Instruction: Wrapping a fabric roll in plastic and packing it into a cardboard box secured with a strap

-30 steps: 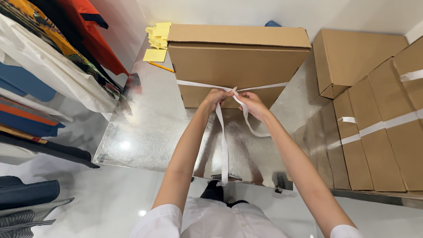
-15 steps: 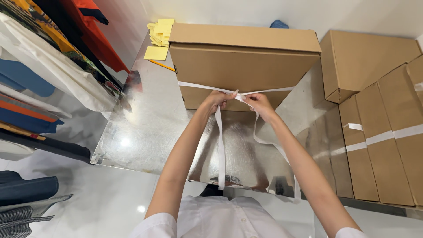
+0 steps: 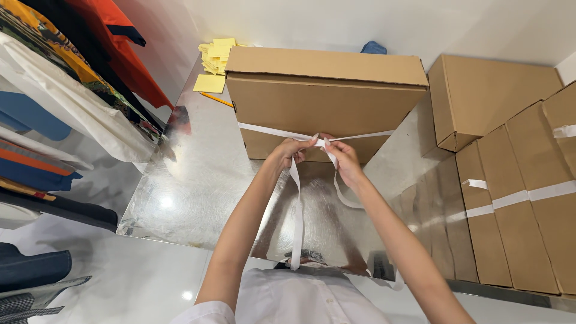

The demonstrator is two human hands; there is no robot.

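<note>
Centrally, a flat white strap ran across the front face of a large brown cardboard box that stood on a shiny silver metal table. Both hands met at the middle of that face. The left hand was closed on the strap, one loose end hanging down from it past the table edge. The right hand pinched the other end, which curled down beside the wrist. Behind the box lay a stack of yellow paper notes and an orange pencil. Right of the table stood more brown cardboard boxes, some bound with white straps. Colourful hanging garments filled the left side.
</note>
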